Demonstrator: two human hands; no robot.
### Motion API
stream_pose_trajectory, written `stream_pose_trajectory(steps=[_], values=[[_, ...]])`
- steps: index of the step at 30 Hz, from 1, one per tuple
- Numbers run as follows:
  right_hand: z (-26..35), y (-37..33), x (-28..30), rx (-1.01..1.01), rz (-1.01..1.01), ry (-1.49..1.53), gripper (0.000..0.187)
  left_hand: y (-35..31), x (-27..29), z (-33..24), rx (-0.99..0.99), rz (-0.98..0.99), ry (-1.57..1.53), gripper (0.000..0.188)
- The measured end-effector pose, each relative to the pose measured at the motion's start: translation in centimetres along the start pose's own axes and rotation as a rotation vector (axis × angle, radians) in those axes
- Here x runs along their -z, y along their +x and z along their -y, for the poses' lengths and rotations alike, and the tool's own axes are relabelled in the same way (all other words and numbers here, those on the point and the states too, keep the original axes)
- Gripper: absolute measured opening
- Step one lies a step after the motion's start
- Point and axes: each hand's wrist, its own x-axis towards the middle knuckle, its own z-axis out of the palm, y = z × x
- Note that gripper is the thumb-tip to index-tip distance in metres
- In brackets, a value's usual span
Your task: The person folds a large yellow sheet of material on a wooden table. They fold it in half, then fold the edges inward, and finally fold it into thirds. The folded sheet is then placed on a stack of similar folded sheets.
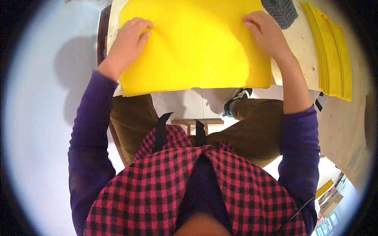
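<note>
Yellow cloth reached the near edge of the table — left hand and right hand curled on it, their grip indiscernible.

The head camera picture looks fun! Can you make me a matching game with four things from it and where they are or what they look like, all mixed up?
Things:
1. Big yellow cloth
2. Grey textured piece
3. Yellow pile
4. Checked garment

Places and looks:
A. Far over to the right, in long layers
B. Red and black, worn by the person
C. Spread out, with the left hand and right hand at its two sides
D. Near the top edge, just beyond the right hand

Right pairs: 1-C, 2-D, 3-A, 4-B
</note>
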Motion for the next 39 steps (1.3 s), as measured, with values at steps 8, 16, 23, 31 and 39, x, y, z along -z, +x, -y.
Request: stream_pose_trajectory(steps=[8, 16, 23, 31, 39], values=[[1.1, -2.1, 1.8, -0.176, 0.063, 0.112, 0.026, 0.0, 1.3, -0.6, -0.025, 0.002, -0.030, 0.022], [-0.3, -0.2, 1.2, -0.146, -0.051, -0.008, 0.025, 1.4, 1.3, -0.7, 0.080, -0.041, -0.104, 0.020], [-0.1, -0.6, 0.7, -0.020, 0.000, -0.067, 0.024, -0.1, 0.7, -1.9, 0.058, -0.023, -0.067, 0.020], [1.0, -2.0, 1.6, -0.171, 0.095, 0.112, 0.023, -0.9, 0.7, -3.0, 0.015, -0.017, -0.089, 0.020], [0.3, -1.4, 1.6, -0.200, 0.095, 0.066, 0.022, 0.3, 0.9, -0.4, 0.124, -0.087, -0.179, 0.021]])
